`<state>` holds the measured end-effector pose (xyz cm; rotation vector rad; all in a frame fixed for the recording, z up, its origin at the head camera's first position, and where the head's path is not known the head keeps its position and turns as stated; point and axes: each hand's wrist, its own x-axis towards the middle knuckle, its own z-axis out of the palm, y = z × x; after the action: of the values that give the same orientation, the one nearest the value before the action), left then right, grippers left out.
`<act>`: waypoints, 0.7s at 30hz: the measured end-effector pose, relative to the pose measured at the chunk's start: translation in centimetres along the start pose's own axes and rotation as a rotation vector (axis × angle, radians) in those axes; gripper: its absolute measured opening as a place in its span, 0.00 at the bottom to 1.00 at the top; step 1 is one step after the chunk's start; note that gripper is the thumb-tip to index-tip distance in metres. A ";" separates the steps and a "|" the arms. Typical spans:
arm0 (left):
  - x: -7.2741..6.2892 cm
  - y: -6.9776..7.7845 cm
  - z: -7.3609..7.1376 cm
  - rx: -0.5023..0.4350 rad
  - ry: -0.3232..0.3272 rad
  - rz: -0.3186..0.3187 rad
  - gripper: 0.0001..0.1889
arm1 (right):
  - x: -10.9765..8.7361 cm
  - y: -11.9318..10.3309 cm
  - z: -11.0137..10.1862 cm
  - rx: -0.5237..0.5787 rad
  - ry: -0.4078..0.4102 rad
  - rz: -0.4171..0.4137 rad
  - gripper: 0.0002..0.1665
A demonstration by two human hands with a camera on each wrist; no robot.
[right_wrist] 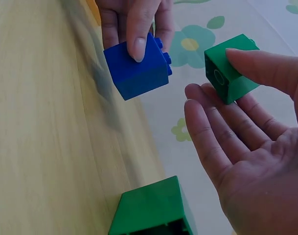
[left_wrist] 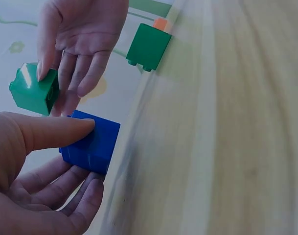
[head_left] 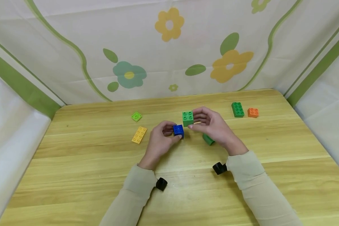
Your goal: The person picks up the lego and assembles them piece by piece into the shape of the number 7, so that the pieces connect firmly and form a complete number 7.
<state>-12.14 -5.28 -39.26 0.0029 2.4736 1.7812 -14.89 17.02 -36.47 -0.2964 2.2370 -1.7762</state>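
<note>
the blue block (head_left: 178, 131) is in my left hand (head_left: 160, 141), pinched between the thumb and the fingers, with its studs upward. the green block (head_left: 187, 118) is held by my right hand (head_left: 216, 128) in a similar manner, and it shows four studs on its top. these two blocks are near to each other, but they do not touch; the green one is a little more forward and to the right.

under my right hand, and partly hidden by it, a green piece (head_left: 208, 139) lies on the wooden table (head_left: 186, 204). to the left of my left hand there is a yellow plate (head_left: 139, 135) with eight studs, and farther forward a small lime plate (head_left: 136, 116). ahead of my right hand, to its right, i see a longer green brick (head_left: 238, 110), and just beside it an orange brick (head_left: 253, 112). behind each hand comes a beige sleeve (head_left: 139, 182) with a black device (head_left: 161, 184) near the cuff. beyond both hands hangs a white cloth (head_left: 147, 40) with printed flowers.
</note>
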 end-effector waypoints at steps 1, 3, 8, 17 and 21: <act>0.1 0.0 0.0 0.000 0.004 0.002 0.20 | 0.1 0.0 0.0 -0.011 0.000 -0.002 0.28; 0.3 0.0 0.1 0.002 0.002 0.000 0.20 | 0.2 0.1 0.1 -0.026 -0.004 -0.006 0.28; 0.4 -0.3 0.1 0.010 -0.032 -0.011 0.19 | 0.5 0.1 0.2 -0.064 -0.002 -0.001 0.28; 0.6 -0.8 -0.2 0.027 -0.048 -0.041 0.20 | 0.8 0.4 0.5 -0.121 0.005 0.026 0.27; 0.7 -1.0 -0.2 0.024 -0.051 -0.057 0.21 | 0.8 0.5 0.8 -0.126 0.013 0.022 0.27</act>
<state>-12.76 -5.76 -40.18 -0.0194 2.4345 1.7075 -15.40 16.17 -37.16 -0.2857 2.3564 -1.6341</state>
